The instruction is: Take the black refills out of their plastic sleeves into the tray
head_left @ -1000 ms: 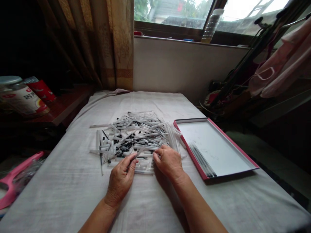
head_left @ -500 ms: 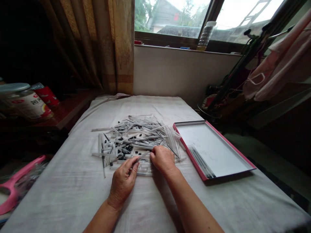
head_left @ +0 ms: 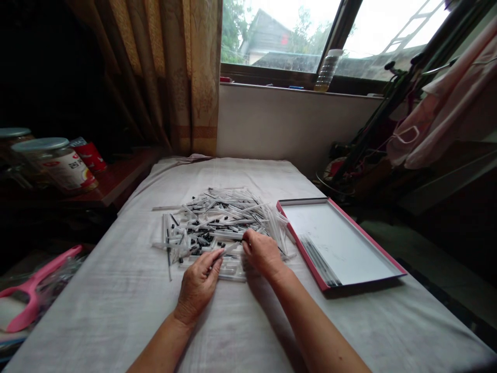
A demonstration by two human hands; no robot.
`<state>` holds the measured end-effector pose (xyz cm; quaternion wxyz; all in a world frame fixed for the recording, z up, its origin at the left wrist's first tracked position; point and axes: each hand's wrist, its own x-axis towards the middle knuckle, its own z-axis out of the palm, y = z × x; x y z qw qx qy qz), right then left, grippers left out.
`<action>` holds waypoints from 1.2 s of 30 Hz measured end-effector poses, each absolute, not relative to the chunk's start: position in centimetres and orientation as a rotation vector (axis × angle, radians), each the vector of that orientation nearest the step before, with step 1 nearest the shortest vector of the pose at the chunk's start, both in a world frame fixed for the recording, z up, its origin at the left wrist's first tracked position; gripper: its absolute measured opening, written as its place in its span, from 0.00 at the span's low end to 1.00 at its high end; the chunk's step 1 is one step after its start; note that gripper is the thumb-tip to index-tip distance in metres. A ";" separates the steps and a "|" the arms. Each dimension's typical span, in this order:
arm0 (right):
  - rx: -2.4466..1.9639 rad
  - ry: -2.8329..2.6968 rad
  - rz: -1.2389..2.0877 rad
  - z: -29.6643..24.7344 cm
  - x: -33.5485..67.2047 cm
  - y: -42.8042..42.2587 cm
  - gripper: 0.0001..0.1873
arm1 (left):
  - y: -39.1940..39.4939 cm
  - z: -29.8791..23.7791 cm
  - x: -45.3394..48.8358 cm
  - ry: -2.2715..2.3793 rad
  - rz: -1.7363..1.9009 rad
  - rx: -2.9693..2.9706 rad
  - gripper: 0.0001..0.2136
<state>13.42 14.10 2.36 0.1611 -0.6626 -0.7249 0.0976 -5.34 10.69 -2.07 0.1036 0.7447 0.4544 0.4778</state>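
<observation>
A heap of clear plastic tubes and small black caps [head_left: 221,220] lies on the white cloth-covered table [head_left: 116,300]. My left hand [head_left: 200,285] pinches one clear tube [head_left: 229,249] at the heap's near edge. My right hand [head_left: 264,254] rests on the heap just right of it, fingers curled at the far end of that tube; what they grip is hidden. To the right lies a shallow red-rimmed tray [head_left: 349,243] with a few dark thin rods [head_left: 318,259] along its left side.
Jars [head_left: 58,166] and a red packet stand on a dark shelf at the left. A pink plastic tool [head_left: 31,290] lies at the lower left. A curtain, a window sill with a bottle [head_left: 326,72], and hanging pink cloth [head_left: 446,109] are behind and right.
The view has tilted up slightly. My right hand has shifted a little left toward the tube held in my left hand. The left hand keeps its pinch.
</observation>
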 end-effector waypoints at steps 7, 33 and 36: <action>-1.237 -1.417 0.955 -0.8 15.8 12.3 0.12 | 10.6 -2.1 -5.3 1.296 1.356 2.314 0.12; -1.132 -1.693 0.746 -0.1 16.2 11.5 0.07 | 10.1 -1.5 -5.3 1.320 1.184 2.420 0.14; -1.120 -1.711 0.739 0.0 16.2 11.5 0.08 | 10.1 -1.5 -5.3 1.318 1.174 2.420 0.13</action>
